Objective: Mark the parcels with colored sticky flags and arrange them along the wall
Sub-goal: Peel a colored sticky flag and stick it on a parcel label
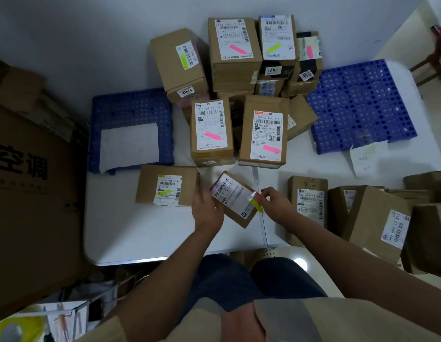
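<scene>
My left hand [206,210] grips a small brown parcel [235,199] by its left side, tilted above the white table [140,238]. My right hand [276,206] pinches a strip of sticky flags [256,202], yellow and pink, at the parcel's right edge. Flagged parcels stand stacked against the wall: one with a yellow flag [181,64], one with a pink flag [234,45], one with a yellow-green flag [276,38]. Two nearer stacks carry pink flags [210,130] [266,132]. A flat parcel with a yellow mark [166,185] lies to the left.
Several unflagged parcels [310,201] crowd the table's right side. Blue perforated pallets lie at left [130,112] and right [357,104]. A large cardboard box [34,193] stands on the left. A loose paper [367,156] lies near the right pallet.
</scene>
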A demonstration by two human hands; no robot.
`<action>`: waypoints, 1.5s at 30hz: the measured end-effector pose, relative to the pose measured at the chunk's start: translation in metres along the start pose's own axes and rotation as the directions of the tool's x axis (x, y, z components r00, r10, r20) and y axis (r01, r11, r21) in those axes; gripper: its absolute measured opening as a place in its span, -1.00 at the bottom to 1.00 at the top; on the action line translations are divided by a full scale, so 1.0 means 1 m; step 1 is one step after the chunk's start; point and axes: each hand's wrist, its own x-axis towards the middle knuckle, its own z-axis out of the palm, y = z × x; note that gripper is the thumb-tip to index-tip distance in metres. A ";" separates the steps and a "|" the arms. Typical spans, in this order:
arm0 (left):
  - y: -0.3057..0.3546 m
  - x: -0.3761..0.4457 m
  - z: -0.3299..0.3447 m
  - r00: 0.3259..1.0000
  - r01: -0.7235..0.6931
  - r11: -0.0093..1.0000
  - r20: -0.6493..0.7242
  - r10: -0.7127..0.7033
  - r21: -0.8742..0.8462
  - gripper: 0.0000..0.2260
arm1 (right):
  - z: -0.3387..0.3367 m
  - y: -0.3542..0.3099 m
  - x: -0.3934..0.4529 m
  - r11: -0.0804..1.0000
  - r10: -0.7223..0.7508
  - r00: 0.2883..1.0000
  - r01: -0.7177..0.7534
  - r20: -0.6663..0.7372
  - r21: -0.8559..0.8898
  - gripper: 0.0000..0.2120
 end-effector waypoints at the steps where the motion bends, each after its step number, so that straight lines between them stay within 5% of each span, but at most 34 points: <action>1: 0.003 -0.003 0.001 0.999 0.041 0.997 -0.002 -0.042 -0.070 -0.41 | 0.000 -0.001 0.002 0.999 -0.008 1.000 0.009 0.027 -0.039 -0.73; 5: 0.019 -0.005 0.002 0.965 0.264 0.905 0.107 -0.242 -0.334 -0.46 | 0.003 -0.001 0.006 0.989 -0.028 0.995 0.042 0.096 -0.142 -0.75; 8: 0.023 0.000 -0.002 0.857 0.515 0.650 0.315 -0.409 -0.559 -0.60 | 0.005 0.002 0.008 0.991 -0.012 0.995 0.026 0.102 -0.132 -0.73; 9: 0.022 0.001 -0.003 0.825 0.564 0.573 0.393 -0.405 -0.594 -0.68 | 0.005 0.003 0.008 0.993 -0.001 0.994 0.013 0.106 -0.115 -0.73; 11: 0.019 -0.001 -0.005 0.801 0.591 0.580 0.498 -0.334 -0.561 -0.74 | 0.005 0.006 0.007 0.997 0.026 0.992 -0.018 0.123 -0.069 -0.74; 17: 0.011 -0.013 -0.006 0.824 0.399 0.828 0.550 -0.136 -0.394 -0.42 | 0.011 0.018 -0.006 0.988 0.074 0.986 -0.093 0.153 0.122 -0.74; 22: 0.016 -0.019 -0.010 0.895 -0.052 0.985 0.429 0.119 -0.165 -0.28 | 0.003 0.027 -0.014 0.944 0.128 0.988 -0.147 0.083 0.297 -0.79; 26: 0.037 -0.019 -0.019 0.815 -0.263 0.957 0.503 0.288 -0.122 -0.29 | -0.015 0.041 -0.028 0.905 0.158 0.984 -0.177 0.081 0.388 -0.77; 29: 0.054 -0.021 -0.029 0.786 -0.225 0.951 0.538 0.305 -0.211 -0.29 | -0.036 0.052 -0.037 0.884 0.157 0.986 -0.162 0.049 0.439 -0.74; 32: 0.069 -0.020 -0.039 0.763 -0.099 0.956 0.596 0.250 -0.276 -0.25 | -0.065 0.059 -0.049 0.749 0.124 0.985 -0.174 0.124 0.639 -0.81; 38: 0.100 -0.016 -0.078 0.671 0.190 0.871 0.708 0.222 -0.453 -0.34 | -0.105 0.060 -0.061 0.263 -0.040 0.981 -0.171 0.188 0.949 -0.83; 45: 0.137 -0.009 -0.094 0.788 0.190 0.694 0.530 0.314 -0.694 -0.28 | -0.126 0.022 -0.058 0.032 -0.089 0.991 -0.100 0.102 0.995 -0.82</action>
